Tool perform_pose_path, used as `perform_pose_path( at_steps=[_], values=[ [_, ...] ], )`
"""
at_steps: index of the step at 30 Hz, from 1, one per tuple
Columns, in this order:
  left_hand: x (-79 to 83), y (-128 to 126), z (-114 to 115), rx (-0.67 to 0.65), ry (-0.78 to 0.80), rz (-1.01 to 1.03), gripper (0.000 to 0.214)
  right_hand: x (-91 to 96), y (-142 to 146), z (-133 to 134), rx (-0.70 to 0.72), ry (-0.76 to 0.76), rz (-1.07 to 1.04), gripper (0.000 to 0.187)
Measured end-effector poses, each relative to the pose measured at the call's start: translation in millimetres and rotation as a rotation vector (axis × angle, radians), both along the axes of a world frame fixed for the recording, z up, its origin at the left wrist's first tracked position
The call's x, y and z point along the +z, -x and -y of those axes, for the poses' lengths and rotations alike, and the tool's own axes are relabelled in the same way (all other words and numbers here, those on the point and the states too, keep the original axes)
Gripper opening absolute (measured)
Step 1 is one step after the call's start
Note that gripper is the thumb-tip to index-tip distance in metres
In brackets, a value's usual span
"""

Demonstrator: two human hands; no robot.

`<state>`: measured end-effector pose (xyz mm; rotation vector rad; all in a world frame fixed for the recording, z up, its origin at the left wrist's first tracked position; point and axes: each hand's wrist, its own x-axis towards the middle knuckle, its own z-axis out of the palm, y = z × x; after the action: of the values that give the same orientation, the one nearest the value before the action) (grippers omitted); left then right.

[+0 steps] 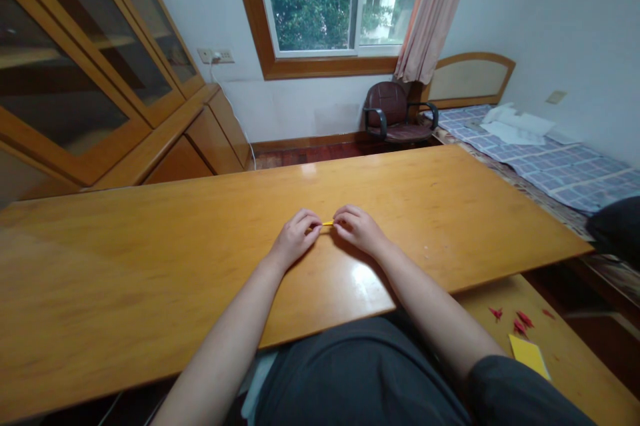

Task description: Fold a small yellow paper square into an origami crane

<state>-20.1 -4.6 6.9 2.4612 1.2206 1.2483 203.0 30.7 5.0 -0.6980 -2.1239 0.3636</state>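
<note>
The bench [150, 259] is the reference for all positions. The left hand [296, 237] and the right hand [362, 231] are above the middle part of the bench, facing each other. Between them is a small, narrow piece of yellow paper [327, 223]. The left hand pinches its left end between thumb and fingers; the right hand pinches its right end in the same way. Only the short center section is exposed. Contact between the paper and the bench top cannot be confirmed.

To the right of the bench's near edge, at a lower level, is a wooden surface [575, 366]. It carries several small red folded pieces [520, 327] and, just beside them, a yellow pad [530, 357].

Beyond the bench's far edge is a brown armchair [387, 106]. A bed [555, 163] is located to the right of the bench, and a glass-door cabinet [140, 113] is located beyond its far left part.
</note>
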Motion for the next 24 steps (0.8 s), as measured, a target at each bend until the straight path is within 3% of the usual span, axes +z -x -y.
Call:
perform_pose_path(
  at_steps=[9, 24],
  values=[
    [3.2, 4.2, -0.9, 0.044, 0.003, 0.063, 0.004, -3.2, 0.7, -1.2, 0.009, 0.041, -0.035, 0.008],
    [-2.8, -2.9, 3.5, 0.039, 0.099, -0.085, 0.011, -3.3, 3.6, 1.5, 0.037, 0.007, -0.047, 0.005]
  ],
)
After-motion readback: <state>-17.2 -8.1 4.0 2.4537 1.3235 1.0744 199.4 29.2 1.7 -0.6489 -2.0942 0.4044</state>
